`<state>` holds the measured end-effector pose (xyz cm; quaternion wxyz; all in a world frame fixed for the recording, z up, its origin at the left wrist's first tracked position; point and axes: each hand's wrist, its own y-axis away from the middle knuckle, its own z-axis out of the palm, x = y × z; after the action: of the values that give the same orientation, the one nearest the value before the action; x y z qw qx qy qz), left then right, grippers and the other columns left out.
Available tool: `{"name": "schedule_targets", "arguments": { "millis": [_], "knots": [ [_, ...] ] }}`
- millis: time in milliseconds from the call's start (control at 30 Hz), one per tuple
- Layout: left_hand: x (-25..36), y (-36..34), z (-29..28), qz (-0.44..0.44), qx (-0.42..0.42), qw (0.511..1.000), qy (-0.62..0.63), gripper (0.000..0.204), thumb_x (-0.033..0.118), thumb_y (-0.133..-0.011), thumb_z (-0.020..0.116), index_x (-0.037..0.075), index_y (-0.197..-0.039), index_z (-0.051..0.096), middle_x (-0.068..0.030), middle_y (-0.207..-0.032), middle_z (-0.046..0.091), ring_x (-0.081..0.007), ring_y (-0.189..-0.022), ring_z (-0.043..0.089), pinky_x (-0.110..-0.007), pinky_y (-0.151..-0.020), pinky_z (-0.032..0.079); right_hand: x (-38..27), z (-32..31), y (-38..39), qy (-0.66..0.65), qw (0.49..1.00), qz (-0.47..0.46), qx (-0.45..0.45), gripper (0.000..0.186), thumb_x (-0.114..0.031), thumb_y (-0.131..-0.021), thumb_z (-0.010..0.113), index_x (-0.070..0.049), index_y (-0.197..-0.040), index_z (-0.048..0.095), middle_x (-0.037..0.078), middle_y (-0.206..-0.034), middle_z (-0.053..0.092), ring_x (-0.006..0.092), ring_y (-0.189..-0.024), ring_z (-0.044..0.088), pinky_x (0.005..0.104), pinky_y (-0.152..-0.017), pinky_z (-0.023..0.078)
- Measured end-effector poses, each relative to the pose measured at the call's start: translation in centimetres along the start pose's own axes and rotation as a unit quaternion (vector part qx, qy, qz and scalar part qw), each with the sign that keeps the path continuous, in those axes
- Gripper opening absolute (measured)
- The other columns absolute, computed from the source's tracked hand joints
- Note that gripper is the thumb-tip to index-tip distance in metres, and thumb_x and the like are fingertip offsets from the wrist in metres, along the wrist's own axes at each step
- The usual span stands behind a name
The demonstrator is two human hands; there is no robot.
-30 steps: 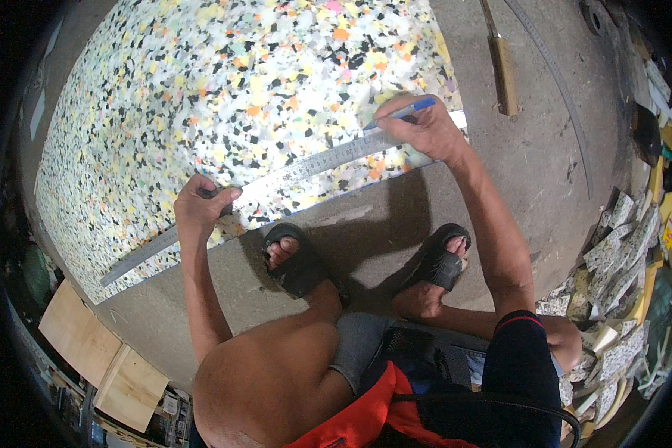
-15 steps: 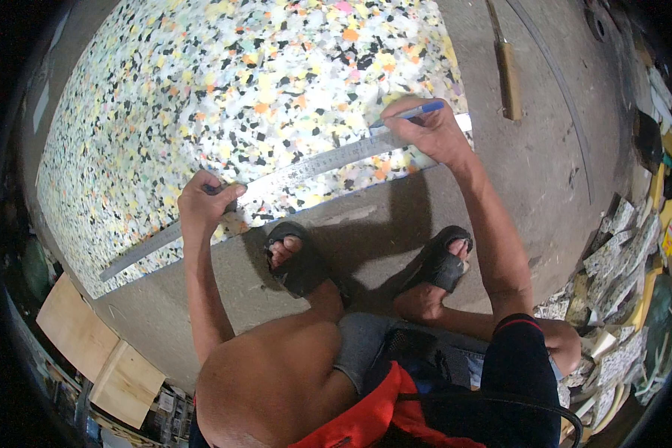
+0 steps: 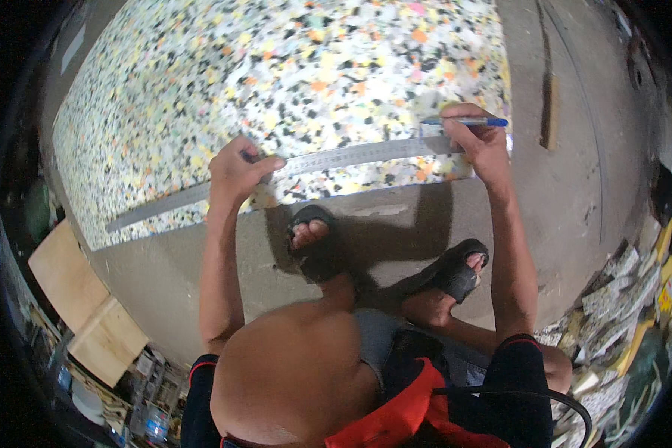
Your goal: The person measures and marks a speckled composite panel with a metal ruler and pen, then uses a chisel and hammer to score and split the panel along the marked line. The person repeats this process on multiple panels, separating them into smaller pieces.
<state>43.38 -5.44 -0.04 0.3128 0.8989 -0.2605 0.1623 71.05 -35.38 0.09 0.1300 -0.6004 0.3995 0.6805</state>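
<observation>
A long metal ruler [image 3: 351, 154] lies across a large speckled foam sheet [image 3: 299, 82], near the edge closest to me. My left hand [image 3: 235, 170] bears down on the ruler left of its middle, thumb stretched along it and fingers curled; a dark spot between thumb and fingers cannot be made out. Toward the ruler's right end, my right hand [image 3: 484, 149] grips a blue-capped pen [image 3: 479, 121]. The pen lies nearly level, its tip pointing left over the foam just beyond the ruler. My right fingers also rest by the ruler and hide its end.
On the floor to the right lie a wooden-handled tool [image 3: 550, 112] and a long thin dark strip [image 3: 593, 127]. Foam offcuts [image 3: 612, 299] pile up at the lower right. Wooden boards [image 3: 89, 306] lie at the lower left. My sandalled feet [image 3: 313, 243] stand close to the sheet's edge.
The whole view has shifted, so sheet, ruler and hands appear farther right and the ruler less slanted. The pen now lies flatter in my right hand. Both hands keep their holds.
</observation>
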Motion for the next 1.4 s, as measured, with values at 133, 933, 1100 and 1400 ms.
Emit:
{"name": "schedule_targets", "arguments": {
  "millis": [133, 933, 1100, 1400],
  "knots": [
    [-0.2, 0.0, 0.1, -0.028, -0.013, 0.999, 0.025, 0.049, 0.039, -0.063, 0.096, 0.006, -0.075, 0.062, -0.0032, -0.071, 0.063, -0.0137, -0.066, 0.054, -0.032, -0.060, 0.046, -0.2, 2.8, 0.3, -0.006, 0.996, -0.026, -0.085, 0.015, -0.008, -0.091, 0.076, -0.005, -0.106, 0.075, 0.003, -0.097, 0.072, 0.0090, -0.088, 0.064, 0.0268, -0.077, 0.051],
    [0.1, 0.5, -0.2, -0.014, -0.016, 0.998, 0.065, 0.052, 0.035, -0.063, 0.098, -0.001, -0.080, 0.064, -0.0147, -0.068, 0.068, -0.0223, -0.063, 0.063, -0.037, -0.062, 0.050, -0.1, 13.8, -1.8, 0.062, 0.982, -0.023, -0.174, 0.009, -0.004, -0.090, 0.074, 0.000, -0.098, 0.076, 0.007, -0.091, 0.074, 0.0098, -0.080, 0.064, 0.0271, -0.070, 0.053],
    [0.5, 0.4, -0.3, -0.046, -0.033, 0.996, 0.071, 0.048, 0.031, -0.064, 0.098, 0.001, -0.076, 0.063, -0.0107, -0.066, 0.067, -0.0174, -0.062, 0.061, -0.035, -0.059, 0.050, 0.0, 14.0, -1.8, 0.080, 0.982, -0.025, -0.170, 0.010, -0.005, -0.090, 0.074, 0.001, -0.099, 0.075, 0.008, -0.094, 0.074, 0.0109, -0.081, 0.065, 0.0279, -0.072, 0.053],
    [0.5, 0.6, -0.3, -0.028, -0.018, 0.998, 0.057, 0.047, 0.030, -0.064, 0.098, 0.002, -0.074, 0.062, -0.0085, -0.066, 0.066, -0.0157, -0.061, 0.059, -0.035, -0.059, 0.049, 0.3, 14.2, -1.7, 0.082, 0.982, -0.010, -0.168, 0.013, -0.007, -0.091, 0.074, 0.001, -0.101, 0.076, 0.009, -0.097, 0.074, 0.0116, -0.080, 0.065, 0.0282, -0.071, 0.053]
  ]
}}
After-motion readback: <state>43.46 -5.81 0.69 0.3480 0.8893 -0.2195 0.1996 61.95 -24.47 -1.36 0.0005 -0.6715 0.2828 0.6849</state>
